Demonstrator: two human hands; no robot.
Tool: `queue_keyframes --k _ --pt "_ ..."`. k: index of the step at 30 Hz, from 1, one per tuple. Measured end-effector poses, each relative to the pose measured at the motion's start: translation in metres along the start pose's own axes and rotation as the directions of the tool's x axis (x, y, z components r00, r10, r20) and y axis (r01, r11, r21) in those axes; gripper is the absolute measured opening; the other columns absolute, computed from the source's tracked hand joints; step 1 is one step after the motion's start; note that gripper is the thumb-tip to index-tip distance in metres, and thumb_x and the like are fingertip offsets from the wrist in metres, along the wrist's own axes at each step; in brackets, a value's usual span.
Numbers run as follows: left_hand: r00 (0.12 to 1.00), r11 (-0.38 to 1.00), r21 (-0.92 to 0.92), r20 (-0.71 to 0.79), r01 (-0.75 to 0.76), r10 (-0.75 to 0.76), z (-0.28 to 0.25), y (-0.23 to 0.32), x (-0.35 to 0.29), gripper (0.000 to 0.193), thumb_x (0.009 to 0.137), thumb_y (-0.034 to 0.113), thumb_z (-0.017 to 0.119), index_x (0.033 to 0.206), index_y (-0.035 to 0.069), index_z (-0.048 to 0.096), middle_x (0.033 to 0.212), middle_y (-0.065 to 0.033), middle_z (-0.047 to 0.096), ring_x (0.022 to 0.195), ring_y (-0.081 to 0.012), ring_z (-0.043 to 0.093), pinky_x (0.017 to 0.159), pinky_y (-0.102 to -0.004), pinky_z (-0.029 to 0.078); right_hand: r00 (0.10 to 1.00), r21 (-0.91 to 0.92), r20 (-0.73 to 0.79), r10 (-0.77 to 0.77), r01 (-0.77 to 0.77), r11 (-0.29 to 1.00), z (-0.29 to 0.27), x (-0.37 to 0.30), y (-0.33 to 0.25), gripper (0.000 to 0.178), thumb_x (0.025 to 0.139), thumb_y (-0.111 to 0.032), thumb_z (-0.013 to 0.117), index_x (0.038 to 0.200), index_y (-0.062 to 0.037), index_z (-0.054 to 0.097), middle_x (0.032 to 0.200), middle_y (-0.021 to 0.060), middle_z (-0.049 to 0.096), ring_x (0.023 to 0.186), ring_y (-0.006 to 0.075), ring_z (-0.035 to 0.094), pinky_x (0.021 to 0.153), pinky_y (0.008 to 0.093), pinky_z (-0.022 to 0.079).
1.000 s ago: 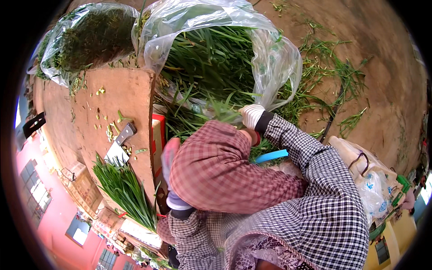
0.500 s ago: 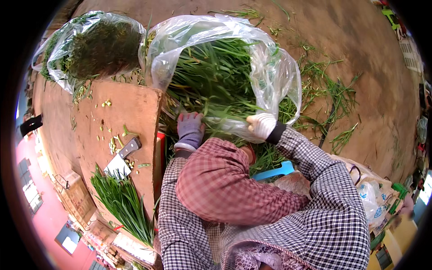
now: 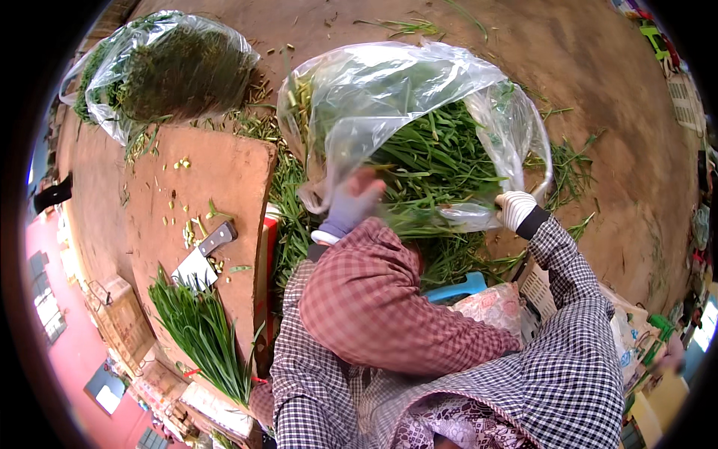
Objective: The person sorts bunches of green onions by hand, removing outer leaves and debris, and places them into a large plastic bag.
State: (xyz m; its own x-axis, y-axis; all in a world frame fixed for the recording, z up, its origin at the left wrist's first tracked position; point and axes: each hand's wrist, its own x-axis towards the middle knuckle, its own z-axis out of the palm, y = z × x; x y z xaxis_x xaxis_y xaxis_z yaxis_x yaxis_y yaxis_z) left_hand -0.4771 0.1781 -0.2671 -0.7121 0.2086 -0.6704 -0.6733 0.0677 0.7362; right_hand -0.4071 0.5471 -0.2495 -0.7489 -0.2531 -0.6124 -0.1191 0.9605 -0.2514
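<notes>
A large clear plastic bag [image 3: 374, 82] lies in front of me, its mouth spread wide toward me. Long green leaves, like garlic chives [image 3: 441, 146], fill it. On the right, my right hand [image 3: 516, 211], in a whitish glove, is closed on the near rim of the bag. My left hand [image 3: 351, 202], in a purple-grey glove, is at the left side of the bag's mouth, by the leaves. Motion smears its fingers, so their grip is unclear. Loose cut greens [image 3: 288, 217] lie between the bag and the board, and below the bag's mouth.
At left a wooden board [image 3: 202, 150] bears a cleaver [image 3: 198, 262], stem scraps and a bunch of long greens [image 3: 202, 329]. A second filled plastic bag [image 3: 164, 75] stands beyond it. Near my knee are a blue plastic piece [image 3: 456, 288] and a pale crate [image 3: 537, 288].
The bag has shifted right, away from the board, with my right hand on its rim. My left hand has moved right and up. More loose greens show beside the board.
</notes>
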Motion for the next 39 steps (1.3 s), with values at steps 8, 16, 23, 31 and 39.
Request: queue_keyframes --k 8,16,23,31,39 --pt "0.747 0.847 0.363 -0.413 -0.389 0.521 -0.061 0.008 0.027 0.05 0.085 0.014 0.067 0.126 -0.003 0.045 0.118 -0.0108 0.057 0.103 -0.0175 0.053 0.091 -0.0272 0.04 0.877 -0.023 -0.38 -0.295 0.31 0.951 -0.071 0.087 -0.079 0.02 0.073 -0.02 0.067 0.084 -0.0045 0.062 0.069 0.0164 0.06 0.065 0.0317 0.062 0.06 0.0425 0.05" --pt "0.644 0.716 0.691 -0.502 -0.103 0.577 -0.091 0.006 0.033 0.096 0.068 0.039 0.081 0.134 -0.012 0.033 0.131 -0.0238 0.046 0.123 -0.0301 0.043 0.105 -0.0344 0.029 0.624 -0.282 -0.625 -0.469 0.38 0.881 -0.245 0.217 -0.169 0.051 0.076 -0.028 0.063 0.122 -0.0093 0.052 0.101 0.0206 0.063 0.088 0.0352 0.062 0.077 0.0429 0.05" --pt "0.805 0.994 0.08 -0.585 -0.068 0.102 -0.103 0.004 0.062 0.077 0.076 0.031 0.077 0.134 -0.002 0.038 0.075 -0.0011 0.056 0.061 -0.0106 0.051 0.054 -0.0235 0.04 0.616 -0.169 -0.615 -0.493 0.508 0.845 -0.208 0.217 -0.197 0.033 0.078 -0.021 0.065 0.107 -0.0057 0.06 0.08 0.0157 0.064 0.072 0.0259 0.064 0.065 0.0368 0.052" --pt "0.685 0.938 0.345 -0.675 -0.035 0.273 -0.139 -0.055 0.104 0.047 0.091 0.035 0.057 0.119 -0.001 0.052 0.108 -0.0127 0.056 0.094 -0.0229 0.052 0.083 -0.033 0.041 0.953 -0.043 -0.182 -0.241 0.237 0.971 -0.11 0.209 -0.186 0.075 0.072 -0.04 0.071 0.134 -0.0086 0.042 0.122 0.0206 0.052 0.105 0.0343 0.056 0.087 0.0408 0.048" --pt "0.828 0.989 -0.005 -0.548 -0.148 0.121 -0.109 -0.025 0.052 0.06 0.092 0.036 0.054 0.137 0.0 0.036 0.133 -0.0141 0.047 0.116 -0.0237 0.046 0.097 -0.0319 0.036 0.914 -0.015 -0.266 -0.307 0.314 0.949 -0.07 0.186 -0.194 0.093 0.065 -0.035 0.077 0.137 0.0037 0.033 0.119 0.0294 0.05 0.102 0.0379 0.058 0.084 0.0403 0.049"
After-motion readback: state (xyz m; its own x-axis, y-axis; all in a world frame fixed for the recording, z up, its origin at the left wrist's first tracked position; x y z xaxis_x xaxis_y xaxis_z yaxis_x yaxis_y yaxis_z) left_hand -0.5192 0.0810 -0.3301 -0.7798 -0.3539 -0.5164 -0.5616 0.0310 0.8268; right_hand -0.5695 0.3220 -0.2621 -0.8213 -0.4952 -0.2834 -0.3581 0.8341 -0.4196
